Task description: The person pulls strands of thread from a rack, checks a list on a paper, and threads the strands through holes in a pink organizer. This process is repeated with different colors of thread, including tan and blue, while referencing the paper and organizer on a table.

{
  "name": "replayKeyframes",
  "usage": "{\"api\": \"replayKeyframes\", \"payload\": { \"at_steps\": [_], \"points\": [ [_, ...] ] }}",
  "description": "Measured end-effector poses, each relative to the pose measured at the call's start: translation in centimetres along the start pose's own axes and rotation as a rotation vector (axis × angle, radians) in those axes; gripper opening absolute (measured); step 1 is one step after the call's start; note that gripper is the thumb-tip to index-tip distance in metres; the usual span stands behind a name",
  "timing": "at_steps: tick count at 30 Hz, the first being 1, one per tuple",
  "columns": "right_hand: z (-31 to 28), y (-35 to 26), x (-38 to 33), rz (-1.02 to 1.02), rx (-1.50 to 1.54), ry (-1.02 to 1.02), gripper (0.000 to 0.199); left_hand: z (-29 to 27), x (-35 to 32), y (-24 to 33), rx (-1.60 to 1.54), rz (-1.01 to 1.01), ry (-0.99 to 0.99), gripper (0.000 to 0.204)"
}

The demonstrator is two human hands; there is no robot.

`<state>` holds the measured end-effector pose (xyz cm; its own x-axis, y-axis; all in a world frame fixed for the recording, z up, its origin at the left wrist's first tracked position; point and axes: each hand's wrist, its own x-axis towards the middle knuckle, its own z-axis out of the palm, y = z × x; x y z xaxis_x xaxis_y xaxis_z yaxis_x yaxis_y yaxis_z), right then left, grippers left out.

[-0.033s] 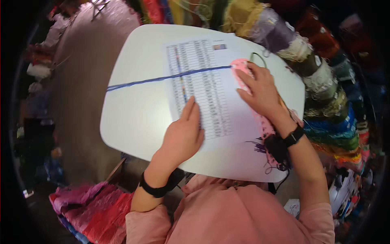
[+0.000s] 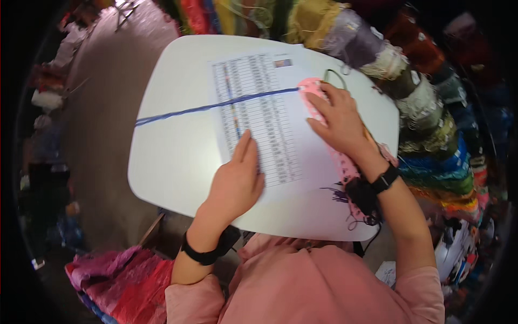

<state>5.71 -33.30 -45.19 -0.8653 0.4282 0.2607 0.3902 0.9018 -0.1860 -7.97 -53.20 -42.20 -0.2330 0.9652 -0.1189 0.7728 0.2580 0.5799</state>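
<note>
A white paper sheet with a printed table (image 2: 272, 129) lies on the white table. My left hand (image 2: 234, 175) rests on its lower left part, index and middle fingers stretched toward a row near the coloured column. Over a long pink strip with holes along its edges (image 2: 310, 83) my right hand (image 2: 340, 116) lies with its fingers spread; part of the strip is hidden beneath it. A bundle of blue thread (image 2: 216, 105) runs from the strip's top end leftward across the sheet to the table's left edge. Short dark purple threads (image 2: 339, 194) hang near the strip's lower end.
Hanks of coloured yarn (image 2: 431, 102) are piled along the right and far sides of the white table (image 2: 167, 162). Pink and red yarn (image 2: 127, 281) lies at lower left. A black object with a cord (image 2: 362, 197) sits by my right wrist.
The whole view has shifted slightly, with the table appearing a little further left. Both hands keep their places on the sheet and the pink strip.
</note>
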Motion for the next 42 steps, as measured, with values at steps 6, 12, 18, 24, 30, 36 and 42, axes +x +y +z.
{"api": "replayKeyframes", "payload": {
  "at_steps": [6, 12, 18, 24, 30, 36, 42],
  "points": [
    [0.1, 0.0, -0.1, 0.028, 0.090, 0.040, 0.044, -0.3, 0.1, 0.1, -0.007, -0.075, -0.015, 0.053],
    [-0.2, -0.4, 0.2, 0.035, 0.046, -0.018, 0.046, -0.2, 0.1, 0.1, -0.025, -0.073, -0.014, 0.054],
    [-0.4, -0.7, 0.1, 0.015, -0.005, -0.026, 0.043, 0.0, -0.2, -0.2, -0.020, -0.037, -0.002, 0.055],
    [0.0, -0.5, 0.1, 0.008, -0.009, -0.014, 0.041, 0.3, -0.1, -0.5, 0.031, -0.007, 0.016, 0.054],
    [-0.2, -0.3, 0.3, -0.022, 0.062, 0.040, 0.038, 0.8, -0.4, 0.1, 0.083, 0.009, 0.063, 0.048],
    [-0.3, -0.2, 0.2, -0.007, 0.054, 0.050, 0.036, 0.6, -0.3, 0.4, 0.012, -0.021, 0.053, 0.049],
    [0.0, -0.6, 0.0, -0.009, 0.088, 0.046, 0.037, 0.6, -0.5, 0.3, 0.004, -0.033, 0.021, 0.052]
  ]
}}
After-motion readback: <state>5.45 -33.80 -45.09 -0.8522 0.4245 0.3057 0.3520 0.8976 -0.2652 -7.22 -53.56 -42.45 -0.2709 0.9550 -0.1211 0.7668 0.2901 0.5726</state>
